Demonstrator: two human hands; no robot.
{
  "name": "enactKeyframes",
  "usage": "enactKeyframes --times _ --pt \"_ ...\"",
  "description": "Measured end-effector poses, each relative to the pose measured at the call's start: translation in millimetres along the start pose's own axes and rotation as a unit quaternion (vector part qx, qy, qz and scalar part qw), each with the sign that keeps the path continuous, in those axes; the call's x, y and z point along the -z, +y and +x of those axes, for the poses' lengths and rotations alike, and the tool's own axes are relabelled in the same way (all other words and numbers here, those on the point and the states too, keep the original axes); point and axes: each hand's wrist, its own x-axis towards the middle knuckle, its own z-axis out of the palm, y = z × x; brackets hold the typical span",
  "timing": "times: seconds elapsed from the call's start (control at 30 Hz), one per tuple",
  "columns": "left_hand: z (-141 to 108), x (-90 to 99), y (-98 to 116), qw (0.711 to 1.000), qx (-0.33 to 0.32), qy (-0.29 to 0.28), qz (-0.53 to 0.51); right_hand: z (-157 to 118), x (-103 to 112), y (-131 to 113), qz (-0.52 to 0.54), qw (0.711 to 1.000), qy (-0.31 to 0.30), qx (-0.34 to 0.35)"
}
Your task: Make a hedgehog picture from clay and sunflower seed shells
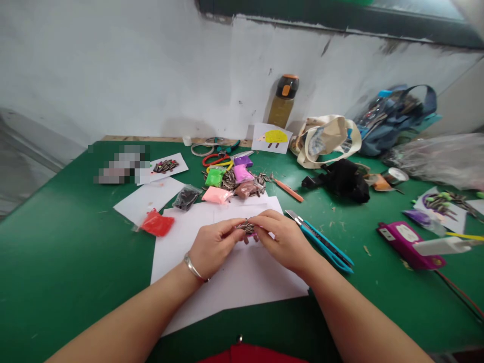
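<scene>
My left hand (213,248), with a silver bracelet at its wrist, and my right hand (283,238) meet over white paper sheets (242,282). Between their fingertips is a small hedgehog (248,228) covered in striped sunflower seeds, with a purple-pink edge and brown feet below; both hands are closed on it. Fingers hide part of its body. Just beyond lie a pile of sunflower seeds (229,180) and soft clay packets: green (215,176), pink (243,173), peach (217,195), brown (246,189) and purple (243,161). Left of them are black (187,197) and red (158,223) packets.
A blue utility knife (325,244) lies right of the paper, near an orange pen-like tool (289,190). Behind are red-handled scissors (217,160), a hedgehog drawing (272,138), a bottle (283,103) and bags (328,141). A purple power strip (410,244) sits right.
</scene>
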Motion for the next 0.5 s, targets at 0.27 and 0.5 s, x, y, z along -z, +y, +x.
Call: enactKeyframes --times 0.27,0.5 --pt "0.1 1.6 9.0 0.982 0.095 -0.062 -0.150 2.7 -5.6 -8.9 0.065 0.996 -0.044 0.034" --pt "3.6 6.4 -10.0 0.987 -0.068 0.054 0.135 1.0 15.1 12.1 -0.036 0.998 -0.010 -0.057"
